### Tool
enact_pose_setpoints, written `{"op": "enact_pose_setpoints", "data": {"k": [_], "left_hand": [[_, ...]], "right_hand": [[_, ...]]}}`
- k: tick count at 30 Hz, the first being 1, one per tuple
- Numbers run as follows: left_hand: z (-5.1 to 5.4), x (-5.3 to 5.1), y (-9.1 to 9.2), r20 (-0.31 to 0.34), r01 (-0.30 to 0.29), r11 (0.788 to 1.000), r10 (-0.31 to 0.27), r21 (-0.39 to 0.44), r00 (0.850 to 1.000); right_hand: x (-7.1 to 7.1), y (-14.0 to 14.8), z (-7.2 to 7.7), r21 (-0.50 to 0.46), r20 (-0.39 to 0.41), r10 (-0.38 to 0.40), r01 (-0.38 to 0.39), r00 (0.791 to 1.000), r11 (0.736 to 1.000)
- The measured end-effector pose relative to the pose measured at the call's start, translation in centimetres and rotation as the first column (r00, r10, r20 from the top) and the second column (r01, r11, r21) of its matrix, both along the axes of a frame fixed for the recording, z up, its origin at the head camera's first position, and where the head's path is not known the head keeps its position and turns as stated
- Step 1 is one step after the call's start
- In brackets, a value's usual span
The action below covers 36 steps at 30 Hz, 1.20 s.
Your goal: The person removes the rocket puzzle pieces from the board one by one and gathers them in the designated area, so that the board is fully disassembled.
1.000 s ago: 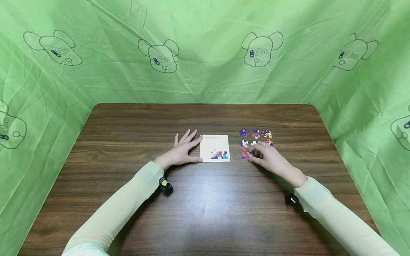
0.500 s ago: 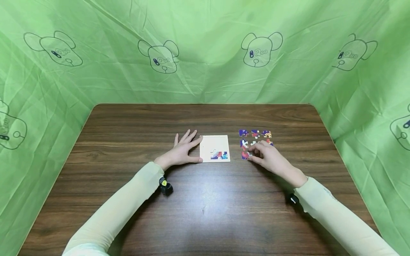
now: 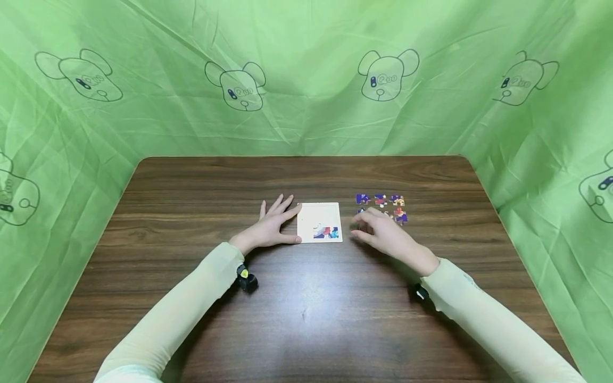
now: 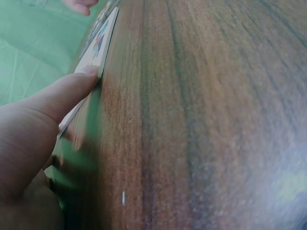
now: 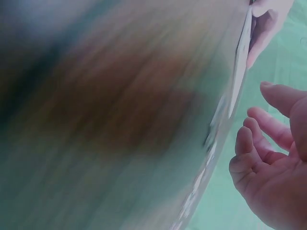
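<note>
My left hand (image 3: 270,226) rests at the left edge of a white square puzzle board (image 3: 316,213), fingers spread, its thumb touching the near corner. In the left wrist view the thumb (image 4: 67,93) lies over the board's edge. Colourful joined jigsaw pieces (image 3: 327,232) lie in the board's lower right part. My right hand (image 3: 383,234) is between the board and the loose jigsaw pieces (image 3: 380,199), hiding some of them. Its fingers are loosely bent, with a gap between thumb and index. In the right wrist view the right hand (image 5: 273,163) shows nothing held.
Brown wooden table (image 3: 306,314) stretches around both hands. Green cloth (image 3: 306,122) with animal-face drawings hangs behind and at the sides. Dark wrist-worn devices (image 3: 249,282) sit near both sleeves.
My right hand has moved left, away from the loose pieces toward the board. The red lower-left piece it touched is out of sight now. The left hand stays on the board.
</note>
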<state>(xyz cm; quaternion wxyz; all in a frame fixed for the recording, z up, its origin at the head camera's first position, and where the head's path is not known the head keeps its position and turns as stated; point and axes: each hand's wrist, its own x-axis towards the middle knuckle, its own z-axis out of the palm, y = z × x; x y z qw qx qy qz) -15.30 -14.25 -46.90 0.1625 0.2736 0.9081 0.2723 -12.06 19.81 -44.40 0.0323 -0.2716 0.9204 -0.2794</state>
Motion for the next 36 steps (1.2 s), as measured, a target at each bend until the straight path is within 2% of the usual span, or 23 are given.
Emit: {"op": "enact_pose_setpoints", "data": {"k": [4,10,16,22,27,36], "left_hand": [[0.0,-0.1,-0.1,0.004,0.003,1.000,-0.003,0.011,1.000],[-0.2,-0.2,-0.3,-0.002,0.002,1.000,-0.002,0.028,1.000],[-0.3,-0.2,-0.6,0.037,0.006,1.000,-0.007,0.031,0.999],[-0.2,-0.5,-1.0,0.052,0.028,0.998,-0.030,0.053,0.998],[-0.1,-0.6,-1.1,0.062,0.042,0.997,-0.046,0.066,0.997],[-0.2,-0.4,-0.8,0.052,0.026,0.998,-0.029,0.057,0.998]], "right_hand": [[-0.2,-2.0,0.2,-0.008,0.014,0.047,-0.047,0.999,0.999],[-0.5,-4.8,0.0,0.028,0.027,0.089,-0.090,0.996,0.996],[-0.5,-6.9,-0.2,0.070,0.038,0.107,-0.109,0.994,0.992],[-0.9,-7.9,-0.3,0.098,0.017,0.101,-0.102,0.995,0.990],[-1.0,-8.3,-0.4,0.106,0.052,0.107,-0.112,0.993,0.988],[-1.2,-8.2,-0.2,0.119,0.083,0.127,-0.136,0.988,0.983]]}}
